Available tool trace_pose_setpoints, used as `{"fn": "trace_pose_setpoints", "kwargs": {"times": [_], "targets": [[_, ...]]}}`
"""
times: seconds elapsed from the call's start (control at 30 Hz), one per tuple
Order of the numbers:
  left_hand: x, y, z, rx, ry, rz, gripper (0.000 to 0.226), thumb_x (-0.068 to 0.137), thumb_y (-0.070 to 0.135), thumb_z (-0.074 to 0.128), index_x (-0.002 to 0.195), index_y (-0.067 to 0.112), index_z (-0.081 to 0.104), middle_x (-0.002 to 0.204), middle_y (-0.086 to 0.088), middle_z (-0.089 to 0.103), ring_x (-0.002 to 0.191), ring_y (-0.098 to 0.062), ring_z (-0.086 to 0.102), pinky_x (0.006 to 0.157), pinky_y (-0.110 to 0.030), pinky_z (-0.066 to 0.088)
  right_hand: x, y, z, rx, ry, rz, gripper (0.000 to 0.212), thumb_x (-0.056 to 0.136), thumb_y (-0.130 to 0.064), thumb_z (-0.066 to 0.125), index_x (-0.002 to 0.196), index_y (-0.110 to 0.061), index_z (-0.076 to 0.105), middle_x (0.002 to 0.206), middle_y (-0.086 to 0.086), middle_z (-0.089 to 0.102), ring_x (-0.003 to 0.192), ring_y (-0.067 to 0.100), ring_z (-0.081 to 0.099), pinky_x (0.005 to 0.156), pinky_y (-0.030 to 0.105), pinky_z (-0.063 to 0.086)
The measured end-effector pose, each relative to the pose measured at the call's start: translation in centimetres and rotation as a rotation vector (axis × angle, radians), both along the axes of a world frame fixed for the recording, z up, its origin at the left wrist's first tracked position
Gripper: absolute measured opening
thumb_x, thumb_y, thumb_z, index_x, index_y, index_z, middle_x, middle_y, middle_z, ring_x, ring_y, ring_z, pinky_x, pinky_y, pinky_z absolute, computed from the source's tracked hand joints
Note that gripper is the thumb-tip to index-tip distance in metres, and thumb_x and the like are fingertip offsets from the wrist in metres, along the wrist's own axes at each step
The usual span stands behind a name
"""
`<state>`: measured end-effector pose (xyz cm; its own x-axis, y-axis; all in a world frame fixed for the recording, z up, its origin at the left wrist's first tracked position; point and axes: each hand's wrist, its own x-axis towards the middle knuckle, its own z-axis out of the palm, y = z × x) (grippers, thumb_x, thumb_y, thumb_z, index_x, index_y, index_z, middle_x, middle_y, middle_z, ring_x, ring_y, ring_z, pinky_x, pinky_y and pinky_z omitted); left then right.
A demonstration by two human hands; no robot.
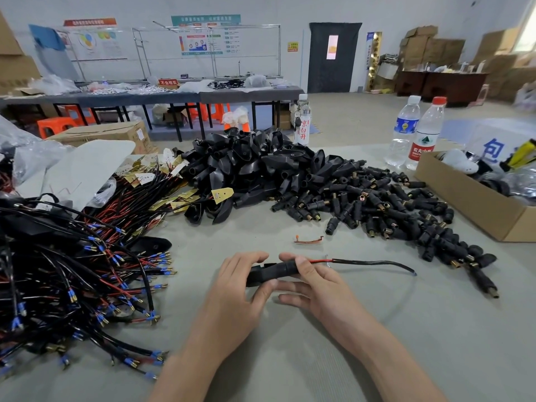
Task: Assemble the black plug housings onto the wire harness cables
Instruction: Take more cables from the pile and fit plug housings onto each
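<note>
Head view: the plug housing (pixel 271 272) lies crosswise, long axis left to right, held just above the surface (pixel 290 358) between both grips. The left grip (pixel 240 285) pinches its wider end. The right grip (pixel 316 285) curls round the narrow neck, where the cable (pixel 377 262) leaves rightward. Any seating push likely runs along that axis, with the right grip nearer the cable. The housing is matte, hard-looking black plastic, tapered. The cable is a limp black sheath baring red and black cores, its free end resting on the ribbed grey surface.
</note>
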<state>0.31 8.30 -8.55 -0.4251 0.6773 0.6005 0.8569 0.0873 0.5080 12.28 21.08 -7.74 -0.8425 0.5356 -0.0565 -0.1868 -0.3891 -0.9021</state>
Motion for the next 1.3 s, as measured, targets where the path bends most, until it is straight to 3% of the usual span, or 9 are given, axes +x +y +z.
{"fn": "trace_pose_setpoints", "kwargs": {"times": [0.07,0.27,0.4,0.6,0.73,0.9,1.13,1.3], "targets": [[-0.2,0.1,0.0,-0.009,0.013,0.013,0.036,0.088,0.022,0.073,0.120,0.024,0.057,0.110,0.015,0.057,0.104,-0.006,0.053,0.091,-0.023,0.043,0.0,0.1,0.1,-0.022,0.013,-0.069,0.037,0.088,-0.039,0.061,0.114,-0.016,0.073,0.113,0.006,0.074,0.101,0.025,0.071,0.071,0.034,0.059],[-0.8,-0.1,-0.2,-0.047,0.004,0.070,0.034,0.090,0.029,0.067,0.121,0.031,0.053,0.108,0.022,0.052,0.103,-0.004,0.051,0.088,-0.023,0.046,0.1,0.9,0.0,0.024,-0.045,-0.354,0.012,0.089,-0.020,0.069,0.090,-0.019,0.081,0.086,-0.003,0.075,0.073,0.008,0.068,0.057,0.024,0.056],[-0.7,-0.1,-0.3,-0.061,-0.015,0.071,0.033,0.092,0.031,0.066,0.122,0.032,0.052,0.108,0.024,0.052,0.105,-0.003,0.051,0.089,-0.028,0.048,0.2,0.8,0.1,0.065,-0.066,-0.400,0.011,0.092,-0.019,0.067,0.096,-0.015,0.077,0.089,0.002,0.077,0.077,0.011,0.071,0.054,0.023,0.055],[-0.8,-0.3,-0.3,-0.089,-0.001,0.082,0.030,0.094,0.035,0.058,0.123,0.035,0.050,0.110,0.025,0.050,0.105,-0.005,0.050,0.090,-0.029,0.047,0.4,0.6,0.5,0.099,-0.091,-0.384,0.015,0.095,-0.024,0.063,0.103,-0.017,0.073,0.095,-0.001,0.077,0.084,0.016,0.075,0.051,0.022,0.053],[-0.9,-0.2,-0.6,-0.172,0.099,0.158,0.036,0.095,0.032,0.058,0.130,0.025,0.056,0.119,0.014,0.058,0.105,-0.013,0.054,0.093,-0.034,0.045,0.4,0.3,0.6,0.104,-0.095,-0.361,0.014,0.096,-0.022,0.063,0.103,-0.016,0.073,0.096,0.000,0.078,0.082,0.017,0.075,0.047,0.021,0.051],[0.0,0.1,0.0,-0.207,0.169,0.151,0.046,0.093,0.047,0.046,0.129,0.023,0.062,0.115,0.011,0.066,0.102,-0.014,0.061,0.088,-0.034,0.048,0.0,-0.7,0.5,0.128,-0.076,-0.260,0.013,0.096,-0.018,0.063,0.102,-0.013,0.073,0.095,0.004,0.078,0.083,0.019,0.075,0.049,0.023,0.053],[0.1,0.2,0.1,-0.116,0.131,0.201,0.033,0.095,0.051,0.044,0.102,0.030,0.068,0.091,0.015,0.067,0.083,-0.010,0.063,0.066,-0.033,0.053,-0.2,-1.0,0.4,0.163,-0.067,-0.198,0.017,0.099,-0.017,0.057,0.101,-0.010,0.072,0.091,0.005,0.078,0.078,0.014,0.074,0.051,0.022,0.053],[0.1,0.5,-0.1,-0.120,0.160,0.203,0.031,0.093,0.049,0.046,0.094,0.028,0.068,0.085,0.015,0.066,0.078,-0.010,0.062,0.060,-0.030,0.051,-0.4,-1.0,0.3,0.144,-0.082,-0.254,0.019,0.099,-0.014,0.056,0.096,-0.005,0.072,0.088,0.009,0.077,0.082,0.019,0.074,0.051,0.026,0.056]]}}
